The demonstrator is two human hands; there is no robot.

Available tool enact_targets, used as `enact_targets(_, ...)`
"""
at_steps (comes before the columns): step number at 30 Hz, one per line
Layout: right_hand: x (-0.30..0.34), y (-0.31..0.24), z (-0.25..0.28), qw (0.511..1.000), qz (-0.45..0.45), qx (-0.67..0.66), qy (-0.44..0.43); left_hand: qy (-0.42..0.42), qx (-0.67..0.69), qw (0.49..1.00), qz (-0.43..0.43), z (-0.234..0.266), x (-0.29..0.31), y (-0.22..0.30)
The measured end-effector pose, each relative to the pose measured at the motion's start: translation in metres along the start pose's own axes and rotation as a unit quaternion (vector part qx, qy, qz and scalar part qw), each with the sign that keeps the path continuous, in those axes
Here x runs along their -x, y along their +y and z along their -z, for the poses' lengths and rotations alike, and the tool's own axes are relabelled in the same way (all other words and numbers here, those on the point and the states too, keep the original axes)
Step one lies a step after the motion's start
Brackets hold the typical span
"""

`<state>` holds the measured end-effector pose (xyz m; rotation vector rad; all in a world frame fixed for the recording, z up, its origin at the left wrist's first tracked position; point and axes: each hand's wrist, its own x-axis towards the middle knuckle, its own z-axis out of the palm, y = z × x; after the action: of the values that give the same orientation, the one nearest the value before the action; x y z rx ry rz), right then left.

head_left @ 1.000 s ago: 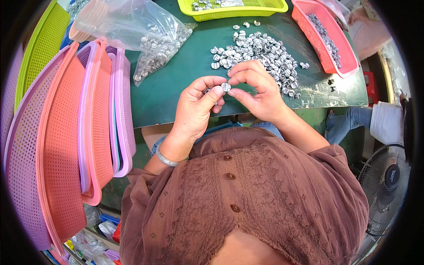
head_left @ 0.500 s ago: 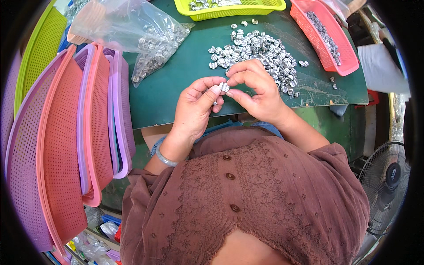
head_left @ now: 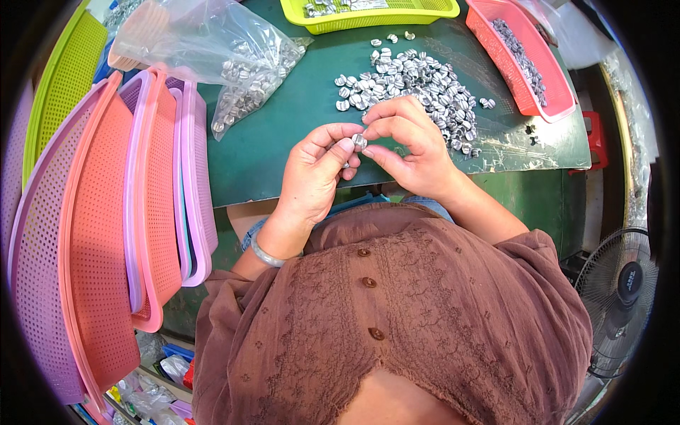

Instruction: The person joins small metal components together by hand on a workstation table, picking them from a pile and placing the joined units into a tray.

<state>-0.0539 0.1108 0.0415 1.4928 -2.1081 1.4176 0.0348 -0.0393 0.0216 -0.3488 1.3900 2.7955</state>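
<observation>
Close to the table's near edge, my two hands meet over a small round piece with grey-and-white stripes (head_left: 359, 141). My left hand (head_left: 312, 166) pinches it between thumb and forefinger, its other fingers curled beneath. A bit of another small shiny piece shows among those curled fingers. From the other side, my right hand (head_left: 418, 145) touches the same piece with thumb and fingertips. Just beyond my right hand, a loose pile of similar striped pieces (head_left: 432, 85) is spread on the green table (head_left: 262, 159).
A clear plastic bag (head_left: 248, 88) of similar pieces lies left of the pile. Behind stands a yellow-green basket (head_left: 382, 20); at right, a pink basket (head_left: 556, 85) holds small grey pieces. Stacked baskets (head_left: 106, 234) line my left. A fan (head_left: 620, 297) and red stool (head_left: 597, 138) are at right.
My hands stay nearly in place, and the striped piece has turned slightly between my fingers. At the right, a whitish sheet-like thing has gone from beside the table, uncovering more of the red stool.
</observation>
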Motion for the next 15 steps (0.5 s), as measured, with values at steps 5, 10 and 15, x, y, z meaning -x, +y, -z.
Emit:
enact_targets(5,0.0003,-0.0011,0.001,1.0,-0.003,0.006,-0.002,0.002,-0.006,1.0,-0.003,-0.0012,0.0004,0.001)
enact_targets(10,-0.0002,-0.0009,0.0017,1.0,0.0,0.008,-0.002,0.002,-0.008,1.0,0.001,-0.0017,0.0,0.0013)
enact_targets(15,0.0003,-0.0004,0.0016,1.0,-0.001,0.009,-0.003,0.0,-0.005,1.0,0.003,-0.0022,-0.0001,0.0017)
